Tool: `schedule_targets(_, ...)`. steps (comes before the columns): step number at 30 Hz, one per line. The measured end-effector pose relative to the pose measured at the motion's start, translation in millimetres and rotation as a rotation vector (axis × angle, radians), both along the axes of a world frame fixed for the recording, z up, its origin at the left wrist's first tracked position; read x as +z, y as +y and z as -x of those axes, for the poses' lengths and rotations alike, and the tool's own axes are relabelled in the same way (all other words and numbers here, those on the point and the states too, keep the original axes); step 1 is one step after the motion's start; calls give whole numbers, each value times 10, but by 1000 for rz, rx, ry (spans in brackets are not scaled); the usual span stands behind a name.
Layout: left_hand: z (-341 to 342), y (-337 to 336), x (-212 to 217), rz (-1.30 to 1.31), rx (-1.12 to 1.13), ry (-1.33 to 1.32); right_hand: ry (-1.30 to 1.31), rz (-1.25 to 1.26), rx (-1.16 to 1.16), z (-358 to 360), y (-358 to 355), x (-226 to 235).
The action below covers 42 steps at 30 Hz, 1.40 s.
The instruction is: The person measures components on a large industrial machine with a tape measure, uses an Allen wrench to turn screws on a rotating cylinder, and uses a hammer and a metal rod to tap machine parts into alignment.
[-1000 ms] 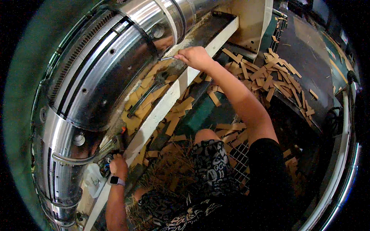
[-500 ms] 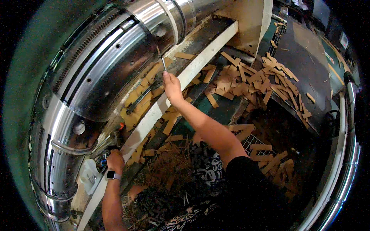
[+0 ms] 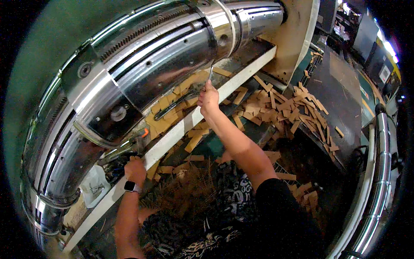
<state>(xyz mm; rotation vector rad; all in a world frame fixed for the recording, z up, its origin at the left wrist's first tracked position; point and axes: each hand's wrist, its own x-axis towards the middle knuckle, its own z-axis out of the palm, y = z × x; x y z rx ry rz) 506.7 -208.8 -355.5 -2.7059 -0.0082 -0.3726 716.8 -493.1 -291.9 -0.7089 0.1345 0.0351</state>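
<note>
My right hand (image 3: 208, 100) is closed round a slim metal rod-like tool (image 3: 211, 74). The tool points up and away, its far end at the lower edge of a large shiny metal cylinder (image 3: 172, 56); its exact kind does not show. Farther left and nearer me, my left hand (image 3: 136, 169), with a watch on the wrist, is closed beside a cluster of tools (image 3: 123, 157) behind a white-edged beam (image 3: 168, 142). What its fingers hold is hidden. Between my hands, a dark long-handled tool (image 3: 171, 108) lies on brown cardboard strips (image 3: 157, 126).
A heap of cardboard offcuts (image 3: 276, 103) spreads to the right and onto a dark sloping panel (image 3: 334, 95). A whitish tray (image 3: 95, 187) with small parts sits left of my left hand. An orange-tipped tool (image 3: 145, 132) lies nearby. Metal pipes (image 3: 379, 172) run along the right.
The view has shifted, so the cylinder and beam sit farther right and lower, showing more of the cylinder's far end. My right hand keeps its tool near the cylinder's lower edge.
</note>
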Motion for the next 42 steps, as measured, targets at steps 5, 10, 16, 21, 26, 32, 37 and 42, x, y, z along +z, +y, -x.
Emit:
schedule_targets(5, 26, 77, -7, 39, 66, 103, -111, 117, 50, 36, -172, -148)
schedule_targets(10, -53, -19, 67, 21, 118, 172, -447, 644, -194, -120, -720, -632)
schedule_targets(16, -44, -109, 169, -11, 182, 253, -620, 1209, -146, -551, -1064, -480)
schedule_targets(21, -74, -69, 76, -8, 256, 184, -720, 1371, -103, -757, -1168, -286)
schedule_targets(26, -89, -219, 150, 2, 278, 152, -981, 1527, -316, -949, -1359, -97)
schedule_targets(32, -65, -130, 103, 2, 254, 131, -1074, 1805, -202, -1097, -1515, 115)
schedule_targets(37, -64, -115, 90, -9, 266, 158, -1109, 1843, -193, -1135, -1525, 130)
schedule_targets(42, -74, -121, 109, -63, 237, 196, -1078, 1821, -309, -1196, -1469, 115)
